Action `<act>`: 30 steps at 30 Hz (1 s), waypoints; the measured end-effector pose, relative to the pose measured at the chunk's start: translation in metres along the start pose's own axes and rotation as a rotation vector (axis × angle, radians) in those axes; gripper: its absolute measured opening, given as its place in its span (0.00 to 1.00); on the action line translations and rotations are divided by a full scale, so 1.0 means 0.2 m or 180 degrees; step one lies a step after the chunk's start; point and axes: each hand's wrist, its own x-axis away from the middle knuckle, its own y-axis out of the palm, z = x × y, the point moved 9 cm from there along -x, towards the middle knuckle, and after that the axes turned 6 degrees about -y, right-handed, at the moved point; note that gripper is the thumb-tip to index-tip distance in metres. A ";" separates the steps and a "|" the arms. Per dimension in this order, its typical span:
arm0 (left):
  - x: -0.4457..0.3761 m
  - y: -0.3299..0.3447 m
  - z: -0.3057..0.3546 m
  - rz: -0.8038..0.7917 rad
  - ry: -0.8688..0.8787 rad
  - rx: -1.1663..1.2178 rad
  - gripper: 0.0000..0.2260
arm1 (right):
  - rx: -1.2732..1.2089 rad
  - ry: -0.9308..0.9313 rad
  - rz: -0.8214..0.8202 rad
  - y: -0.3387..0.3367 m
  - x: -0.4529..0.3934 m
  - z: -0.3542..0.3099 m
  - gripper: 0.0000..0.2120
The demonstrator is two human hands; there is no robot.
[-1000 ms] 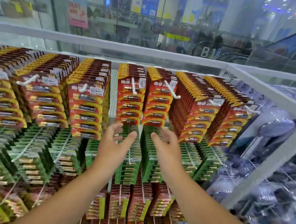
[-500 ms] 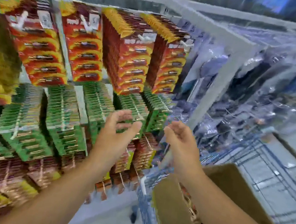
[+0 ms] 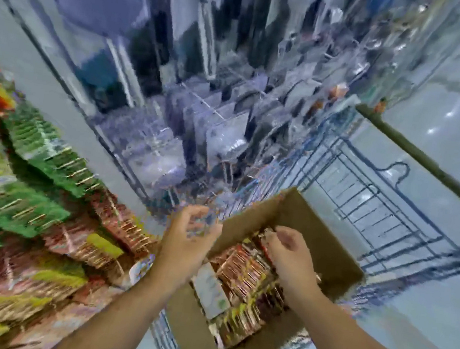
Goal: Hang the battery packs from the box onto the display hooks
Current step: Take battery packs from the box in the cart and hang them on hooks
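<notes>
Open cardboard box (image 3: 328, 246), long axis near-left to far-right, in blue wire cart (image 3: 389, 216); red-gold battery packs (image 3: 247, 269) stacked inside. Left hand (image 3: 188, 238) and right hand (image 3: 289, 250) above, loosely curled, empty.

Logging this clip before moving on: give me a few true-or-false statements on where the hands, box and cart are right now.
1. The open brown cardboard box holds red battery packs. True.
2. The box sits in a blue wire cart. True.
3. The right hand is hanging a pack on a display hook. False: it is over the box, holding nothing visible.
4. The left hand grips a green pack. False: it holds nothing.
5. The green hanging battery packs are left of the box. True.
</notes>
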 end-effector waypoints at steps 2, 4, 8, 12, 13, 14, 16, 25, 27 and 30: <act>-0.10 0.18 -0.10 -0.0047 -0.0215 -0.0233 0.14 | 0.0061 0.0312 0.0050 -0.09 -0.12 0.19 0.11; -0.20 0.31 -0.21 0.0002 -0.0328 -0.0398 0.17 | 0.0151 0.0507 0.0137 -0.15 -0.22 0.35 0.10; -0.41 0.55 -0.44 -0.0163 -0.0604 -0.0716 0.16 | 0.0026 0.1150 0.0265 -0.13 -0.38 0.74 0.13; -0.63 0.78 -0.71 -0.0308 -0.0801 -0.0958 0.16 | -0.0164 0.1803 0.0347 -0.03 -0.48 1.10 0.14; -0.68 0.85 -0.78 -0.0361 -0.0842 -0.1034 0.16 | -0.0249 0.1965 0.0352 0.01 -0.49 1.19 0.13; -0.72 0.91 -0.85 -0.0417 -0.0883 -0.1089 0.16 | -0.0317 0.2092 0.0363 0.06 -0.52 1.26 0.13; -0.80 1.01 -0.99 -0.0566 -0.1026 -0.1239 0.16 | -0.0311 0.2159 0.0520 0.14 -0.56 1.35 0.13; -1.07 1.25 -1.51 -0.0873 -0.1480 -0.2099 0.29 | -0.0235 0.2436 0.1201 0.26 -0.74 1.77 0.19; -1.11 1.26 -1.58 -0.0814 -0.1501 -0.2123 0.29 | -0.0218 0.2475 0.1349 0.29 -0.77 1.83 0.22; -1.14 1.28 -1.64 -0.0700 -0.1364 -0.2267 0.30 | 0.0081 0.2537 0.1554 0.30 -0.80 1.85 0.25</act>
